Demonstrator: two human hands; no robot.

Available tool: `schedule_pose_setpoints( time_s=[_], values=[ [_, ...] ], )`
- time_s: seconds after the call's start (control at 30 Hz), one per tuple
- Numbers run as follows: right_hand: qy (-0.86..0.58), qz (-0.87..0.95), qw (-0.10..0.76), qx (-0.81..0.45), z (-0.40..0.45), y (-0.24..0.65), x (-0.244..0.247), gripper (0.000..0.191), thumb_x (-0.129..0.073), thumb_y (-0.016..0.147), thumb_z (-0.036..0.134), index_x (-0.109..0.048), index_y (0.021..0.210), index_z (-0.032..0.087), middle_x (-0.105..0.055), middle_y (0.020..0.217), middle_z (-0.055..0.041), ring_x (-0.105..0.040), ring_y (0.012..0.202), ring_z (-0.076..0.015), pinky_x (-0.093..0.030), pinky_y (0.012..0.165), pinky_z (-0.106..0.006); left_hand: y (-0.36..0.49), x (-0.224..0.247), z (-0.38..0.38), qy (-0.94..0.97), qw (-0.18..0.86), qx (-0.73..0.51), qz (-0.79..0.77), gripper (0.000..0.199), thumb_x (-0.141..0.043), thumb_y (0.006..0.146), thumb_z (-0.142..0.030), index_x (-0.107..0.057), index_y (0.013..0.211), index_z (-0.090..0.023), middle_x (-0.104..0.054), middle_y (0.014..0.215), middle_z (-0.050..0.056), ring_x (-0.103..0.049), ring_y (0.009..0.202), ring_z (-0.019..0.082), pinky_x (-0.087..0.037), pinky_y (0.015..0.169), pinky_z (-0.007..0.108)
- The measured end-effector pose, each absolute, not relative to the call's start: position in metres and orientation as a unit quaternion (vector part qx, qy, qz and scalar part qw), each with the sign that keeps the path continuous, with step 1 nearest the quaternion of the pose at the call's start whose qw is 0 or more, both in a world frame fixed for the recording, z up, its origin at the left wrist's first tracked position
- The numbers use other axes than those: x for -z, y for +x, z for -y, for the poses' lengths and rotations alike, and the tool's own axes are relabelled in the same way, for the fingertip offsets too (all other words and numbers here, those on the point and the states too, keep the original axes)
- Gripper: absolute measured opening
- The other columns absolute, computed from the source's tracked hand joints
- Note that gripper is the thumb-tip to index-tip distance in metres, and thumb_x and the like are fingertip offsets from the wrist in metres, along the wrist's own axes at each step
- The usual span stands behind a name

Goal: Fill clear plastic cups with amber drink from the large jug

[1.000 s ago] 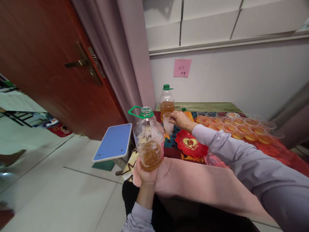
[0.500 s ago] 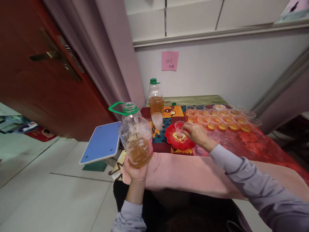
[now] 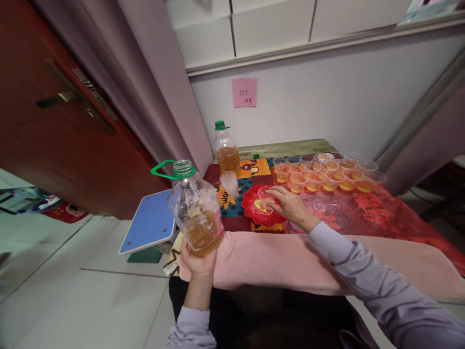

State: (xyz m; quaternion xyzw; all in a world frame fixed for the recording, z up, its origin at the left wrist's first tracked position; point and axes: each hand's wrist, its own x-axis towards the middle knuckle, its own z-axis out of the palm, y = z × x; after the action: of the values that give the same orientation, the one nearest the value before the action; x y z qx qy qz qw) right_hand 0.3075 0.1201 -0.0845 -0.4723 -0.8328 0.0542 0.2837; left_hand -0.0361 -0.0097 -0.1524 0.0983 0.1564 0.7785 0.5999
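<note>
My left hand holds a large clear jug from below, its palm under the base. The jug is uncapped, leans slightly left, has a green handle at its neck and is partly filled with amber liquid. A clear plastic cup is in the red scalloped plate. My right hand has its thumb and fingers around the side of this cup, partly hiding it. A stack of clear cups leans to the left of the plate.
A second jug with a green cap stands at the back left. A loose green cap lies near it. Rows of cups with yellow-orange contents fill the right back. A pink cloth covers the front edge; a blue board is at left.
My right hand's fingers have moved from pinching the cup's rim to reaching around its side. My left hand still holds the jug. The whole view has shifted slightly.
</note>
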Motion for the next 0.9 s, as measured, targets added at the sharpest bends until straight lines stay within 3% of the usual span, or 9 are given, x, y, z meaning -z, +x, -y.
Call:
schedule_pose_setpoints(
  time_s=[0.17, 0.3, 0.43, 0.57, 0.7, 0.77, 0.9],
  values=[
    [-0.495, 0.752, 0.429, -0.073, -0.117, 0.294, 0.082, 0.067, -0.071, 0.097, 0.052, -0.057, 0.153, 0.019, -0.065, 0.150, -0.0189, -0.064, 0.136, -0.0345, -0.054, 0.113, -0.049, -0.030, 0.148, 0.010, 0.114, 0.585, -0.783, -0.178, 0.050, -0.055, 0.098, -0.060, -0.074, 0.135, -0.032, -0.068, 0.150, 0.010, -0.050, 0.151, 0.041, -0.021, 0.123, 0.079],
    [-0.570, 0.703, 0.404, -0.130, -0.121, 0.273, 0.100, 0.093, -0.084, 0.081, 0.051, -0.048, 0.158, 0.013, -0.061, 0.152, -0.0252, -0.060, 0.140, -0.0420, -0.052, 0.114, -0.058, -0.031, 0.150, 0.011, 0.134, 0.581, -0.782, -0.183, 0.051, -0.054, 0.099, -0.060, -0.072, 0.139, -0.034, -0.068, 0.150, 0.008, -0.051, 0.151, 0.040, -0.022, 0.124, 0.078],
    [-0.582, 0.693, 0.393, -0.161, -0.127, 0.267, 0.120, 0.084, -0.078, 0.085, 0.045, -0.049, 0.157, 0.012, -0.062, 0.151, -0.0251, -0.060, 0.140, -0.0404, -0.049, 0.117, -0.058, -0.033, 0.153, 0.011, 0.119, 0.577, -0.783, -0.199, 0.052, -0.052, 0.100, -0.059, -0.070, 0.142, -0.034, -0.070, 0.149, 0.009, -0.054, 0.148, 0.039, -0.023, 0.123, 0.079],
    [-0.556, 0.697, 0.421, -0.166, -0.131, 0.271, 0.131, 0.077, -0.073, 0.089, 0.048, -0.053, 0.153, 0.011, -0.062, 0.152, -0.0258, -0.061, 0.139, -0.0407, -0.047, 0.119, -0.061, -0.033, 0.154, 0.012, 0.123, 0.557, -0.785, -0.243, 0.051, -0.054, 0.099, -0.060, -0.071, 0.140, -0.035, -0.069, 0.149, 0.008, -0.048, 0.153, 0.041, -0.028, 0.121, 0.080],
    [-0.523, 0.673, 0.506, -0.131, -0.126, 0.273, 0.121, 0.088, -0.073, 0.088, 0.066, -0.052, 0.154, 0.011, -0.058, 0.154, -0.0275, -0.054, 0.145, -0.0424, -0.045, 0.121, -0.065, -0.033, 0.155, 0.014, 0.137, 0.548, -0.782, -0.264, 0.050, -0.057, 0.097, -0.062, -0.073, 0.137, -0.037, -0.067, 0.152, 0.008, -0.045, 0.155, 0.042, -0.033, 0.120, 0.077],
    [-0.494, 0.649, 0.567, -0.113, -0.117, 0.267, 0.104, 0.091, -0.076, 0.087, 0.067, -0.050, 0.156, 0.014, -0.055, 0.157, -0.0255, -0.051, 0.149, -0.0413, -0.043, 0.123, -0.065, -0.033, 0.155, 0.015, 0.122, 0.553, -0.781, -0.264, 0.049, -0.058, 0.097, -0.061, -0.074, 0.135, -0.036, -0.070, 0.147, 0.009, -0.050, 0.151, 0.043, -0.034, 0.118, 0.078],
    [-0.376, 0.638, 0.619, -0.263, -0.094, 0.229, 0.065, 0.075, -0.073, 0.094, 0.059, -0.051, 0.156, 0.023, -0.060, 0.152, -0.0193, -0.063, 0.137, -0.0354, -0.059, 0.108, -0.054, -0.033, 0.153, 0.016, 0.099, 0.545, -0.782, -0.287, 0.045, -0.060, 0.095, -0.059, -0.078, 0.127, -0.032, -0.076, 0.135, 0.011, -0.058, 0.144, 0.042, -0.038, 0.117, 0.076]
  ],
)
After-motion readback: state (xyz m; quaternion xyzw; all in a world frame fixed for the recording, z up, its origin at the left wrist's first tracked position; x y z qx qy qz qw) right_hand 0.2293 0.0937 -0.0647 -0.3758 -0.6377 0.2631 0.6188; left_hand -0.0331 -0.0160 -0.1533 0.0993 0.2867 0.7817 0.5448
